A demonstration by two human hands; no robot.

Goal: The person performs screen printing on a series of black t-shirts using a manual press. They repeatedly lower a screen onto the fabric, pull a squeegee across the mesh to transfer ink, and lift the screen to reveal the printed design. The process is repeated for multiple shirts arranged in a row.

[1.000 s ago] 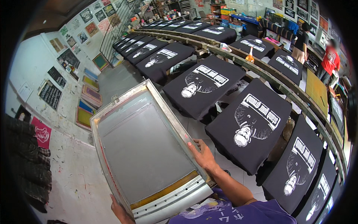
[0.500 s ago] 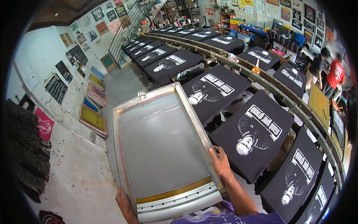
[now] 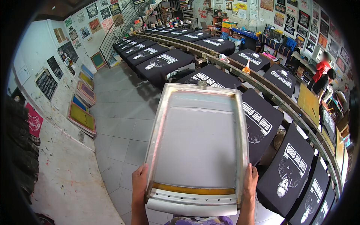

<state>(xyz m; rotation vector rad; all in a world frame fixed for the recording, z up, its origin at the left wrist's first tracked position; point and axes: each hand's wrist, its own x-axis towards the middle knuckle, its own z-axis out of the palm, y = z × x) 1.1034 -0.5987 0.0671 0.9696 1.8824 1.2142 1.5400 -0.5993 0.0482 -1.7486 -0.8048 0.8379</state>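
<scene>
My left hand (image 3: 139,180) and my right hand (image 3: 250,182) are closed on the two long sides of a pale, ink-stained silkscreen frame (image 3: 157,131), near its lower corners. I hold it in front of my body, its long sides running away from me. Grey mesh (image 3: 198,150) fills the frame. Across the near end lies a squeegee (image 3: 193,197) with an amber blade and a metal holder dotted with screws. A small metal fitting (image 3: 201,84) sits on the frame's far edge. Beyond the frame, partly covered by it, are printed black T-shirts (image 3: 262,116) on boards.
A curved metal rail (image 3: 277,99) separates two rows of shirt-covered boards and carries an orange-filled bottle (image 3: 246,69). More screens (image 3: 81,116) lean against the left wall above a tiled floor (image 3: 123,123). Two people (image 3: 323,80) are at the far right.
The frame has swung right and now sits squarely before me, covering more of the nearby shirts. Both hands moved with it, keeping their hold. The two people at the right have shifted places.
</scene>
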